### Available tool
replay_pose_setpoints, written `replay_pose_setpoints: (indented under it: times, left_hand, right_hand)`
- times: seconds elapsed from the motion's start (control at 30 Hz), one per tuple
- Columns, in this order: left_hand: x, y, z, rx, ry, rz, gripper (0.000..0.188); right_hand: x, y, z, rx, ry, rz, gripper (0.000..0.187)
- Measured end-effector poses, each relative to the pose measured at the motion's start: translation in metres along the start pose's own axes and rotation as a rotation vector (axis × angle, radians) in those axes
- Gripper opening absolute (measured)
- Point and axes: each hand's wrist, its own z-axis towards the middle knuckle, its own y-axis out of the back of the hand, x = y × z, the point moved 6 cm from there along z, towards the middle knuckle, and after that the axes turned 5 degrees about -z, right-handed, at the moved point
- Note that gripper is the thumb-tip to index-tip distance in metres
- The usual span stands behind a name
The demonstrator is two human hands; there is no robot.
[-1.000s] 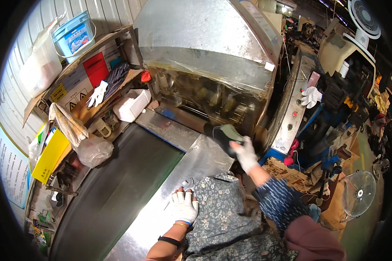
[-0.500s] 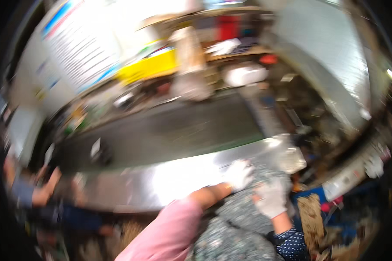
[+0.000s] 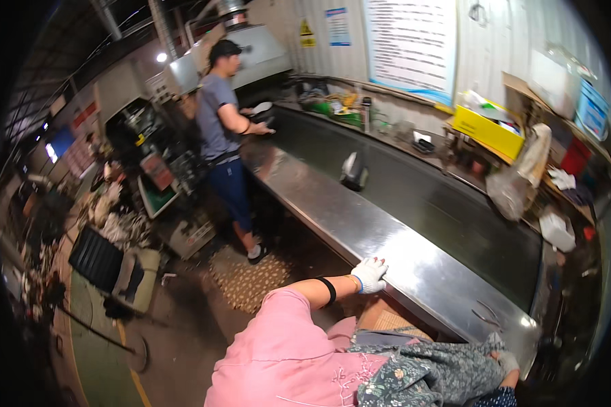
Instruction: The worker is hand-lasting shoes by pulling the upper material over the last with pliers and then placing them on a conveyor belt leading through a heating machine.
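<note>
My left hand (image 3: 370, 275), in a white knitted glove with bare fingertips, rests on the near edge of a shiny metal table (image 3: 332, 209). Its fingers lie on the metal and hold nothing. At the lower right, my right hand (image 3: 508, 363) is by the table's end, beside the patterned grey-green apron (image 3: 428, 366). Its fingers are mostly hidden. Near it, a thin dark metal tool with two curved arms (image 3: 485, 313) lies on the table. Beyond, a black-and-white shoe-like object (image 3: 354, 171) sits on the dark conveyor belt (image 3: 414, 183).
A co-worker (image 3: 220, 122) stands at the table's far left, hands around a dark object with a white part. Behind the belt are a yellow box (image 3: 487, 130), a plastic bag (image 3: 512, 190) and a white container (image 3: 557, 232). A mat (image 3: 248, 278) lies on the floor.
My view has swung left, bringing the co-worker and workshop floor into sight. Both gloved hands were close together over the apron and table edge; now they are far apart.
</note>
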Motion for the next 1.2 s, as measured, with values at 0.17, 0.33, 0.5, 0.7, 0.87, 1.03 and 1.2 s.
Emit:
replay_pose_setpoints:
  times: [0.17,0.33,0.5,0.7,0.87,1.03,1.2]
  left_hand:
    - [0.023,-0.004,-0.044,0.033,0.187,0.067,0.085]
    - [0.003,-0.006,-0.034,-0.024,0.245,0.053,0.085]
    - [0.004,-0.008,-0.032,-0.066,0.24,0.055,0.084]
    - [0.002,-0.01,-0.027,-0.085,0.267,0.017,0.08]
    - [0.0,-0.01,-0.026,-0.08,0.269,0.022,0.082]
    - [0.002,-0.014,-0.027,-0.09,0.279,0.029,0.081]
    - [0.004,-0.022,-0.024,-0.116,0.286,0.026,0.081]
  right_hand:
    - [0.046,-0.009,0.022,0.026,0.042,-0.415,0.039]
    - [0.094,-0.005,0.002,-0.059,0.082,-0.37,0.039]
    - [0.127,-0.001,-0.011,-0.124,0.117,-0.316,0.039]
    - [0.161,-0.008,-0.007,-0.16,0.171,-0.244,0.039]
    - [0.182,-0.006,-0.012,-0.213,0.208,-0.177,0.039]
    - [0.189,-0.01,-0.021,-0.266,0.227,-0.097,0.039]
    - [0.199,-0.013,-0.027,-0.321,0.253,-0.018,0.039]
